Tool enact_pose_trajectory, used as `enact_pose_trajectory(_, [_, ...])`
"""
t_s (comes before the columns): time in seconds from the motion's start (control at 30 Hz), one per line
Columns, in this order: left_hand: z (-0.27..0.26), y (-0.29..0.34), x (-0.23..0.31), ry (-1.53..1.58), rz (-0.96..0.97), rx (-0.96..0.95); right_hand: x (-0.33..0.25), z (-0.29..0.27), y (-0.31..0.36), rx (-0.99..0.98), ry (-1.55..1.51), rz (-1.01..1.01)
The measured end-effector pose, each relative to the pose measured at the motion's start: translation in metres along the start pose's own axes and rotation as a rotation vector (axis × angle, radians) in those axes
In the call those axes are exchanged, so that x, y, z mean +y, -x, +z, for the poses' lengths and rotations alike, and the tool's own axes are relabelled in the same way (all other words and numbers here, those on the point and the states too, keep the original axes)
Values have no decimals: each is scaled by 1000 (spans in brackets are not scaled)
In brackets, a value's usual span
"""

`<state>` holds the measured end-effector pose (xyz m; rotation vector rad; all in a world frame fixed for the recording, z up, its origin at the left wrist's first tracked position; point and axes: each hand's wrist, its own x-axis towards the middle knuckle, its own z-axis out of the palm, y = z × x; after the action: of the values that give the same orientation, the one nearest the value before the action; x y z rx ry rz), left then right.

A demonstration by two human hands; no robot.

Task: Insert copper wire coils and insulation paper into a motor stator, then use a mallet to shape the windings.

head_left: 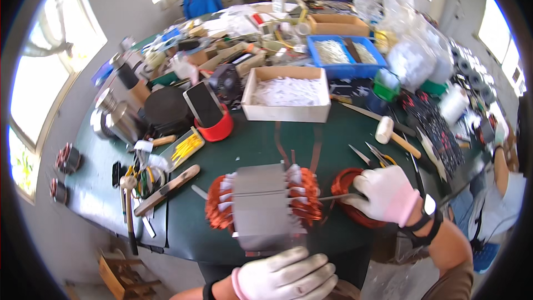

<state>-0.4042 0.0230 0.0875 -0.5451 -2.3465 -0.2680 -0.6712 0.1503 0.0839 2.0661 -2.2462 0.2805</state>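
A grey laminated motor stator core (258, 200) lies on the dark green table in front of me. Copper windings (304, 200) bulge from both its ends, with white insulation between the bundles. My right hand (386, 195), in a white glove, is closed around a slender metal tool (333, 196), whose far end reaches the windings on the right. Under that hand sits a ring of loose copper coils (347, 180), partly covered by it. My left hand (288, 275), also gloved, is held at the near side of the core with its fingers stretched out, holding nothing.
Beyond the core stands a carton of white slips (286, 91). To the right lie a mallet (384, 130) and pliers (380, 154); to the left, a wooden-handled tool (166, 190) and a red bowl (215, 128) with a phone. A person sits at far right (499, 194).
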Motion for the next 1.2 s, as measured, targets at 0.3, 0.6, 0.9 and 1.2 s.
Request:
enact_pose_trajectory(0.3, [10, 20, -44, 320, -23, 478, -35, 19, -1, -45, 72, 139])
enact_pose_trajectory(0.6, [20, 27, -44, 315, 1, 494, -44, 16, -5, -46, -140, 316])
enact_pose_trajectory(0.9, [-69, 76, -98, -4, -656, 427, -71, -13, -1, 182, 38, 26])
enact_pose_trajectory(1.2, [-74, 192, -260, -442, -1495, -542, -69, -11, 44, 342, -63, -98])
